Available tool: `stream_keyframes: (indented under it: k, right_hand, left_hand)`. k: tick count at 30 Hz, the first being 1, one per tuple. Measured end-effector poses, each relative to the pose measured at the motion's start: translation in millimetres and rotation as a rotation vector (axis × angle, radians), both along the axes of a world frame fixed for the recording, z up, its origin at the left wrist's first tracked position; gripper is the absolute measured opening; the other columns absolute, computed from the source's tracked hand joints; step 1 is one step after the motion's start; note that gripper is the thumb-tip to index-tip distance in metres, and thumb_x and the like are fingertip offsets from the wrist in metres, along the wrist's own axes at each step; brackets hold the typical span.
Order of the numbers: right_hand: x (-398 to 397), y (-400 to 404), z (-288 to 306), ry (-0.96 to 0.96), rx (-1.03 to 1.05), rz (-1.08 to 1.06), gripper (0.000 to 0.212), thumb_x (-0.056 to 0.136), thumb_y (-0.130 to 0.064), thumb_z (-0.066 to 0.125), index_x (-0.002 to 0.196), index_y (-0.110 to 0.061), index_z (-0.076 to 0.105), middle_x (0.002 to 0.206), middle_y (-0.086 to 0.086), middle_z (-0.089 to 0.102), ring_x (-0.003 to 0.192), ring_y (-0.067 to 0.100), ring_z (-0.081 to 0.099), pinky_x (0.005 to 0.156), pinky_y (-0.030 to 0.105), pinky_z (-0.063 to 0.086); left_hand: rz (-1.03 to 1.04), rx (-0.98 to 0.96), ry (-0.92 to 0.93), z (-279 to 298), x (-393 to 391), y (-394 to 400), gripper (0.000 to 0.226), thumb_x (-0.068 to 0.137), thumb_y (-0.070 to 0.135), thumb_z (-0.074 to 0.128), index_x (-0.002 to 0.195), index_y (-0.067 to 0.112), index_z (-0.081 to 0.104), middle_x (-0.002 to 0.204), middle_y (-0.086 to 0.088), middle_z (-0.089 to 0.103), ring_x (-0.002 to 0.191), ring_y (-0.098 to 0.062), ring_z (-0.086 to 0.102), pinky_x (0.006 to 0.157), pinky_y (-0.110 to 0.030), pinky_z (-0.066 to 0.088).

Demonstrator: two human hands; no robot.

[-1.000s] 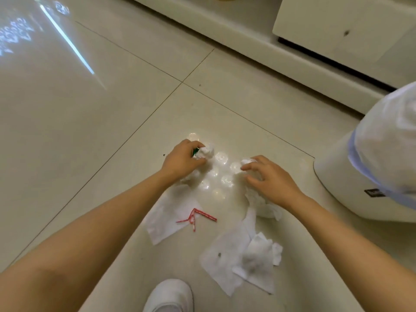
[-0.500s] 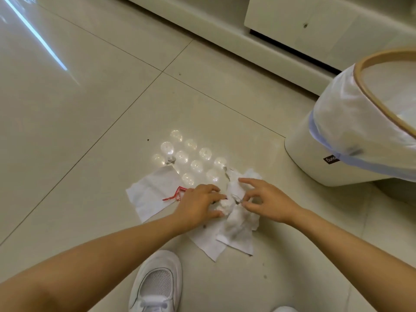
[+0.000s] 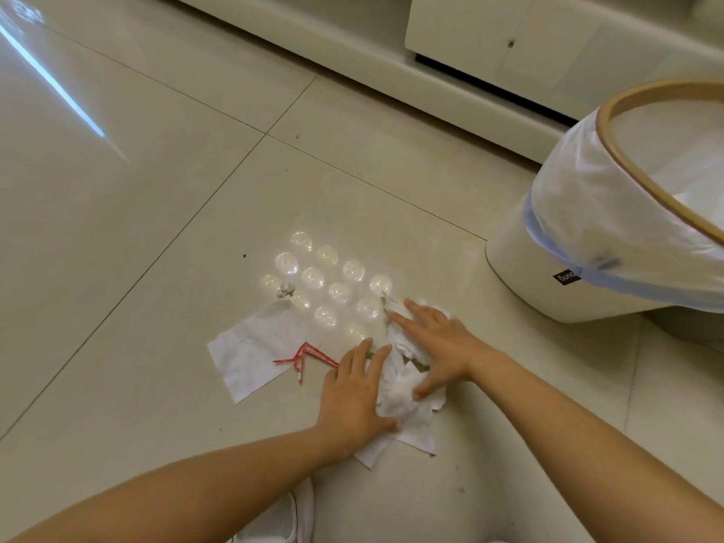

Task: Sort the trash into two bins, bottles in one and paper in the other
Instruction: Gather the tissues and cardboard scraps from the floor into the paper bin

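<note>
A pile of crumpled white tissues [image 3: 407, 409] lies on the floor tiles in front of me. My left hand [image 3: 354, 389] lies flat on the pile's left side, fingers straight. My right hand [image 3: 435, 342] presses on its right side, fingers spread and thumb on the paper. To the left lies a flat white paper sheet [image 3: 254, 346] with a red-and-white twisted string [image 3: 305, 356] at its edge. A small paper scrap [image 3: 285, 290] sits further back. A white bin [image 3: 611, 229] with a white liner and a wooden rim stands at the right.
Round light reflections [image 3: 333, 284] dot the glossy tile beyond the papers. A white cabinet base [image 3: 391, 72] runs along the back. My white shoe [image 3: 282, 519] shows at the bottom edge. Bare tile stretches to the left.
My left hand has let go of the small crumpled wad and both hands have come down onto the tissue pile with fingers spread. The view has shifted, bringing the bin's rim into sight.
</note>
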State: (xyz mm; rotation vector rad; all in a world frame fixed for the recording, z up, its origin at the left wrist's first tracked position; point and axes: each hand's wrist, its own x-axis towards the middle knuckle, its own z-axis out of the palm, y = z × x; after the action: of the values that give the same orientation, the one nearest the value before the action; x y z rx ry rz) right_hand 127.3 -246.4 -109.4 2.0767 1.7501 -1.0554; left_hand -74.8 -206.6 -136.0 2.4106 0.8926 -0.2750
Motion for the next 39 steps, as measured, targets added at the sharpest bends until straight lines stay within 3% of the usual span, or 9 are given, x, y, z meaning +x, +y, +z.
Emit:
stream_keyframes:
  k: [3,7,11,15,18,23,29,34,39]
  right_hand:
    - [-15,-1,-5,-0.023,0.071,-0.005,0.111,0.059,-0.042,0.077,0.147,-0.036,0.008,0.156,0.001,0.002,0.14,0.028,0.01,0.106,0.044,0.033]
    - [-23,-6,-13,0.026,0.167,-0.128,0.071,0.069,-0.031,0.068,0.133,-0.029,0.036,0.13,0.0,0.036,0.112,0.021,0.041,0.079,0.034,0.05]
    - [-28,-9,-13,0.104,0.16,-0.248,0.04,0.074,-0.022,0.061,0.112,-0.025,0.052,0.104,-0.002,0.046,0.088,0.02,0.051,0.067,0.031,0.045]
    - [-25,0,-1,0.133,0.188,-0.325,0.014,0.077,-0.021,0.059,0.091,-0.022,0.056,0.088,-0.002,0.052,0.078,0.022,0.057,0.069,0.035,0.048]
    - [-18,5,16,0.182,0.242,-0.397,0.017,0.074,-0.019,0.06,0.09,-0.017,0.062,0.088,0.003,0.063,0.079,0.022,0.06,0.071,0.038,0.051]
    - [2,8,71,0.276,0.373,-0.544,0.019,0.067,-0.014,0.067,0.084,-0.02,0.063,0.082,-0.004,0.065,0.075,0.014,0.06,0.066,0.028,0.046]
    - [33,20,154,0.261,0.659,-0.695,0.026,0.062,-0.011,0.072,0.083,-0.024,0.063,0.075,-0.007,0.065,0.07,0.01,0.06,0.059,0.02,0.046]
    - [65,27,217,0.163,0.863,-0.773,0.026,0.064,-0.011,0.072,0.083,-0.025,0.062,0.072,-0.008,0.061,0.067,0.008,0.057,0.06,0.025,0.048]
    - [106,8,273,0.03,0.92,-0.84,0.026,0.064,-0.01,0.069,0.084,-0.025,0.061,0.074,-0.004,0.062,0.072,0.016,0.06,0.06,0.031,0.05]
  left_hand:
    - [-0.036,0.059,-0.026,-9,8,12,0.08,0.072,0.056,0.06,0.14,0.028,0.028,0.143,0.0,0.03,0.123,-0.02,0.037,0.088,-0.028,0.045]
    - [-0.069,0.039,-0.046,-8,8,24,0.049,0.079,0.042,0.057,0.123,0.026,0.042,0.116,0.003,0.043,0.094,-0.015,0.041,0.062,-0.024,0.042]
    - [-0.033,-0.091,-0.06,-5,7,26,0.03,0.082,0.033,0.053,0.11,0.025,0.046,0.099,0.004,0.047,0.084,-0.016,0.044,0.06,-0.028,0.038]
    - [0.035,-0.219,-0.135,3,12,39,0.018,0.078,0.027,0.057,0.093,0.026,0.047,0.086,0.003,0.05,0.077,-0.019,0.049,0.061,-0.032,0.039]
    - [0.102,-0.332,-0.188,15,21,55,0.015,0.076,0.025,0.061,0.086,0.027,0.05,0.084,-0.001,0.057,0.076,-0.02,0.055,0.067,-0.037,0.046]
    - [0.071,-0.362,-0.307,71,44,82,0.016,0.068,0.026,0.058,0.082,0.019,0.055,0.077,-0.001,0.061,0.073,-0.019,0.057,0.066,-0.039,0.048]
    - [-0.069,-0.22,-0.484,163,90,119,0.019,0.073,0.015,0.069,0.086,0.025,0.06,0.081,0.007,0.065,0.076,-0.006,0.059,0.064,-0.022,0.047]
    - [-0.178,-0.095,-0.567,228,152,146,0.028,0.076,0.018,0.07,0.102,0.022,0.062,0.093,0.004,0.066,0.083,-0.012,0.061,0.071,-0.03,0.053]
    - [-0.312,0.0,-0.617,287,212,136,0.023,0.072,0.017,0.071,0.093,0.016,0.061,0.086,-0.001,0.065,0.08,-0.018,0.06,0.068,-0.04,0.052]
